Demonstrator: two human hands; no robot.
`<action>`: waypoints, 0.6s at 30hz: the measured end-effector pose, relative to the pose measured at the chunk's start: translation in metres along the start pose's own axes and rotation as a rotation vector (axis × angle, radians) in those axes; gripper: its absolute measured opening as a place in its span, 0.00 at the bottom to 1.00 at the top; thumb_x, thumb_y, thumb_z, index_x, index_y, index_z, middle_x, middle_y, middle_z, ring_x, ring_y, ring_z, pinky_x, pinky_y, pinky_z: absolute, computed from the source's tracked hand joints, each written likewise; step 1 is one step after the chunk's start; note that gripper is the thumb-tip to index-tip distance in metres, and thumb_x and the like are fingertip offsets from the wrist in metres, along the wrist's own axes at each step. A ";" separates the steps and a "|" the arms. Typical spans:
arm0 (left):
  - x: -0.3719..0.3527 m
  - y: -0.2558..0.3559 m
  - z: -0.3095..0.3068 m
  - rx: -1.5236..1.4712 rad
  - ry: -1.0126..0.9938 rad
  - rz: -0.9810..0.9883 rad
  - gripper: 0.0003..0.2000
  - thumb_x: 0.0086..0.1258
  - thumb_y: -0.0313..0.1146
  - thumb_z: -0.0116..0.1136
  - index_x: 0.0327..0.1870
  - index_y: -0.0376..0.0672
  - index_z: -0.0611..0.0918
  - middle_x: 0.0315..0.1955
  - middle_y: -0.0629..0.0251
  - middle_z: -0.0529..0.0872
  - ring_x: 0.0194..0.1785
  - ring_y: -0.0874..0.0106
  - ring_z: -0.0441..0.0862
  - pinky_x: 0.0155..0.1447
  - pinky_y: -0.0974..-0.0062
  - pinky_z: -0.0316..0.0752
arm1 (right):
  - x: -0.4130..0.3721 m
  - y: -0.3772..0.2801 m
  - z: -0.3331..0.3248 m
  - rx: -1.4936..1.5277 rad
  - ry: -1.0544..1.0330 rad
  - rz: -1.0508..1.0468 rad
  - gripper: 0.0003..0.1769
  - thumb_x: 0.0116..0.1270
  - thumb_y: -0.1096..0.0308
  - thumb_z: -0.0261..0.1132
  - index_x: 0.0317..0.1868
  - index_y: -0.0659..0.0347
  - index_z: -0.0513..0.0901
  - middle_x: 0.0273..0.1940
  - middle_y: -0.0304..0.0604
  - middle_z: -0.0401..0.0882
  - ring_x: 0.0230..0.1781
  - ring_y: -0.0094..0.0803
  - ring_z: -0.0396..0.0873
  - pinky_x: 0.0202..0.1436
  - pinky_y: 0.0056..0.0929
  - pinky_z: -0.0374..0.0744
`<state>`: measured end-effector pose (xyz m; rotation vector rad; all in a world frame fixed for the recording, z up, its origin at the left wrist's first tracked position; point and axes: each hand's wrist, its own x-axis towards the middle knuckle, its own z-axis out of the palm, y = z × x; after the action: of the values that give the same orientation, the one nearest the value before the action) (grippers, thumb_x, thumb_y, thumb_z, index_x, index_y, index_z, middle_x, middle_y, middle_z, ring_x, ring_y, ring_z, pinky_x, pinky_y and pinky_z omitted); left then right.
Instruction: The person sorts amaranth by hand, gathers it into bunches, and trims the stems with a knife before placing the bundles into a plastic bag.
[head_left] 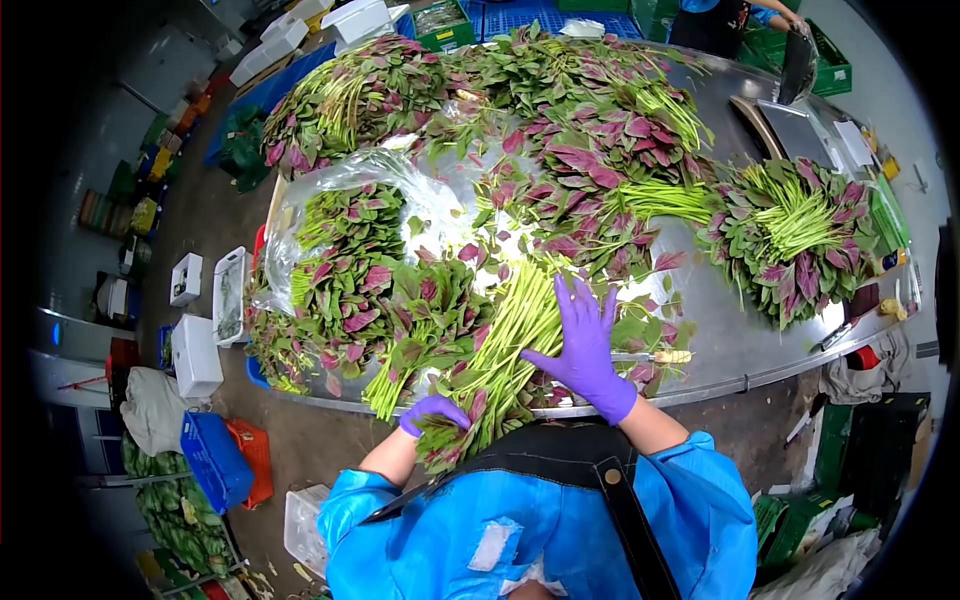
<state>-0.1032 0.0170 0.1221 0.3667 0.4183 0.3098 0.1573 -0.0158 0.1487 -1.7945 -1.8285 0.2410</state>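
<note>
Both of my hands wear purple gloves. A bundle of leafy greens (515, 325) with pale green stems lies at the table's near edge. My right hand (582, 345) rests at the right side of its stems, fingers spread. My left hand (436, 412) is at the leafy lower end, its fingers partly covered by leaves. Just right of my right hand lies a knife (672, 356) with a light handle. More red-and-green leafy bunches (430, 305) lie to the left, some beside a clear plastic bag (385, 170).
A large bunch (790, 220) sits on the right of the metal table (700, 290). Heaps of greens (355, 90) cover the far side. A co-worker (715, 25) stands at the far right. Blue (215, 460) and orange (250, 462) crates sit on the floor at left.
</note>
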 end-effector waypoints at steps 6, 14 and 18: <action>0.004 -0.005 0.003 -0.003 -0.007 -0.009 0.32 0.45 0.15 0.61 0.58 0.37 0.69 0.41 0.66 0.77 0.46 0.77 0.73 0.50 0.79 0.68 | -0.004 -0.007 0.004 -0.011 0.260 -0.018 0.58 0.45 0.43 0.69 0.67 0.64 0.48 0.58 0.54 0.63 0.66 0.47 0.54 0.67 0.59 0.36; 0.000 0.003 0.007 0.027 -0.027 -0.038 0.32 0.45 0.14 0.61 0.58 0.37 0.69 0.40 0.66 0.77 0.46 0.77 0.73 0.49 0.80 0.68 | 0.013 -0.015 0.003 0.221 -0.374 -0.043 0.55 0.46 0.58 0.71 0.70 0.50 0.45 0.37 0.48 0.75 0.43 0.44 0.74 0.54 0.44 0.64; -0.009 0.011 0.008 0.050 -0.041 -0.062 0.32 0.45 0.14 0.60 0.58 0.38 0.69 0.40 0.66 0.77 0.46 0.77 0.73 0.49 0.80 0.68 | 0.021 0.023 0.011 0.697 -0.450 0.170 0.44 0.49 0.77 0.65 0.66 0.35 0.60 0.25 0.37 0.79 0.22 0.22 0.76 0.30 0.22 0.77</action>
<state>-0.1098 0.0218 0.1363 0.4077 0.3968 0.2309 0.1722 0.0092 0.1339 -1.4471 -1.5654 1.2630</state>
